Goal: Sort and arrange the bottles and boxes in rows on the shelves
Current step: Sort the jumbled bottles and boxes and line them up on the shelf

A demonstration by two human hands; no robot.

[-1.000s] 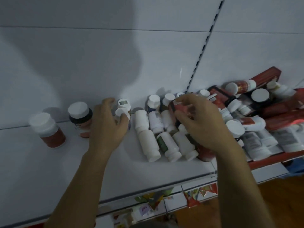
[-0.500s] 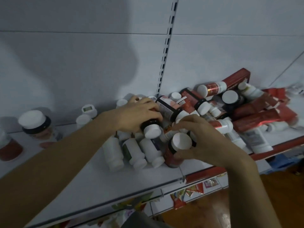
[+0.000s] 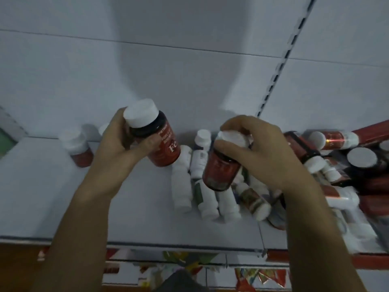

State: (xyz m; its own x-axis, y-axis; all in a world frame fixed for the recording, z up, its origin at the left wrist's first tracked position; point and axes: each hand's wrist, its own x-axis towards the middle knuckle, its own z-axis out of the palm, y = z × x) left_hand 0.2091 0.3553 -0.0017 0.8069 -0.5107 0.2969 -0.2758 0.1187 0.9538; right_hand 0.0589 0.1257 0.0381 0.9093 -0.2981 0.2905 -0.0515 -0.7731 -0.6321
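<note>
My left hand (image 3: 117, 144) grips a red-labelled dark bottle (image 3: 160, 142) with a white cap, lifted above the white shelf (image 3: 63, 197) and tilted. My right hand (image 3: 265, 152) holds a second red bottle (image 3: 221, 173) by its white cap, hanging over a heap of white bottles (image 3: 202, 186) lying on their sides. A red bottle with a white cap (image 3: 77, 148) stands upright at the back left, blurred. To the right lies a pile of red boxes and bottles (image 3: 336, 161).
The white back wall carries a slotted upright rail (image 3: 280, 66). The shelf's front edge (image 3: 168, 245) runs across the bottom, red-trimmed at the right. Colourful packages (image 3: 189, 262) show on the level below. A green object (image 3: 6, 140) sits at the far left edge.
Both hands have lifted a red bottle each out of the pile and moved left. The camera view has swung left, so the pile now sits further right.
</note>
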